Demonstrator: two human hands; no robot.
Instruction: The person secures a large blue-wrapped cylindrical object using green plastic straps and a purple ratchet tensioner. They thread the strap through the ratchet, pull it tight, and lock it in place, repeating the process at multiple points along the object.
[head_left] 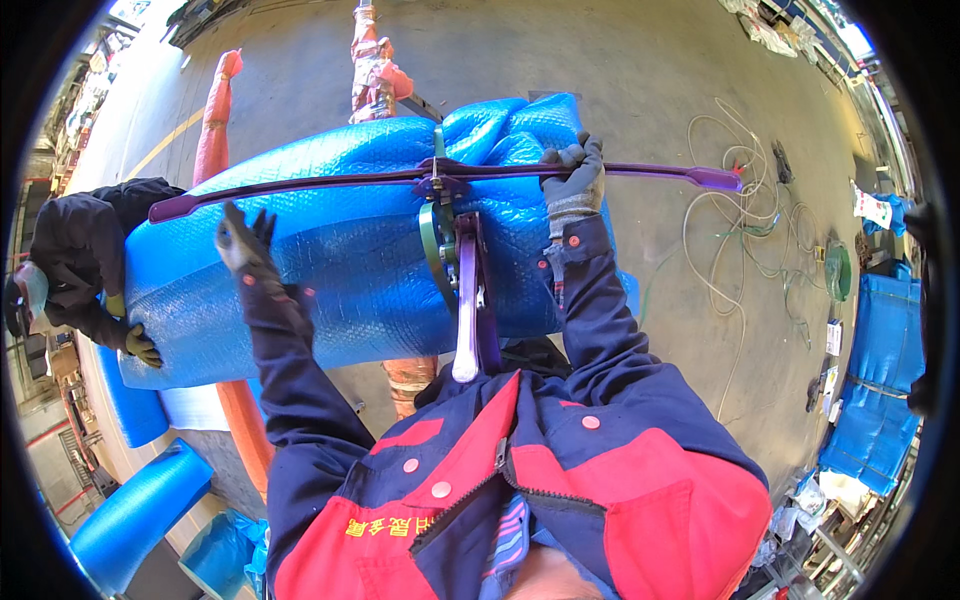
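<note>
Holding purple bar (650, 171); yellow lettering (392, 526)

Yellow characters (393, 526) stand on the red jacket panel (318, 562).

Navy-and-red zip jacket (560, 435), pink snaps (592, 422), grey gloves (575, 200).

Long purple-barred strapping tool (467, 240) across a blue wrapped bundle (300, 270)

The purple bar (330, 182) spans the bundle lengthwise, its flattened right end jutting past the bundle's right edge; a purple-and-silver lever (467, 320) points toward the near edge. A green band (437, 255) crosses right of centre, bowed beside the tool. The shiny film puckers at the far right corner.
</note>
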